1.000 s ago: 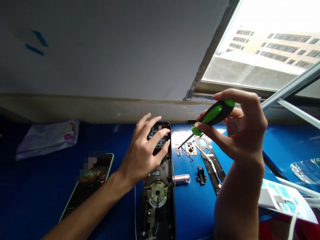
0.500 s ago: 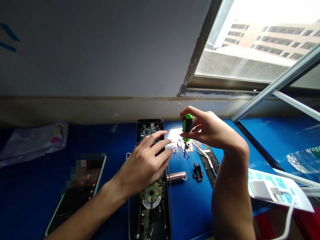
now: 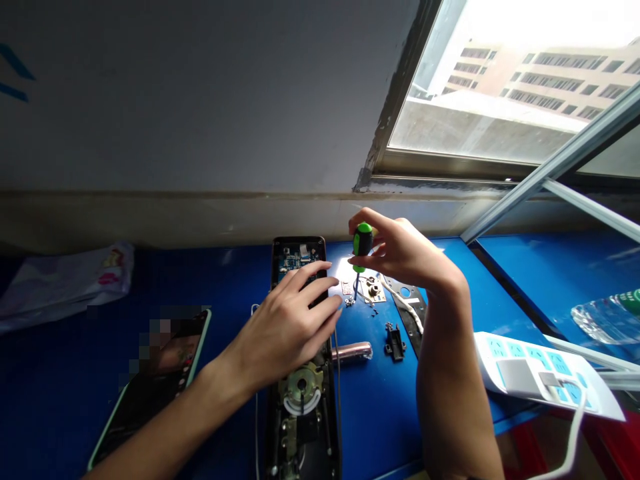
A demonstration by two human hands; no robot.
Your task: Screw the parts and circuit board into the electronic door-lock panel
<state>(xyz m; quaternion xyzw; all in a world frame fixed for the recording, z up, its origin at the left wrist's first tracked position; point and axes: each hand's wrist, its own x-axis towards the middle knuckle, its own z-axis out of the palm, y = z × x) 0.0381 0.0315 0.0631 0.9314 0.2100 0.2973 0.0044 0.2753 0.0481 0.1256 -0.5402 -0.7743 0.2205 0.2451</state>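
My right hand (image 3: 387,248) grips a green-and-black screwdriver (image 3: 363,247) by its handle, with the shaft pointing down. The screwdriver's tip is by a small cluster of screws (image 3: 350,302) on the blue table. My left hand (image 3: 299,319) is spread, fingers apart, over the middle of a long black device housing (image 3: 330,427); whether it presses on it I cannot tell. A circuit board (image 3: 293,257) shows at the housing's far end, and a round metal mechanism (image 3: 303,387) lies nearer me. Right of the screws is a small pale board with a round part (image 3: 374,288).
A black plastic bracket (image 3: 395,343) and a pink wrapped cylinder (image 3: 353,352) lie right of the housing. Behind my right forearm are a black plate (image 3: 409,308) and white cable. A power strip (image 3: 515,360) is at right, a phone (image 3: 155,380) at left, a bottle (image 3: 605,319) far right.
My right hand has moved left with the screwdriver, bringing its tip from beside the pale board to the cluster of screws. My left hand has stayed nearly still over the housing.
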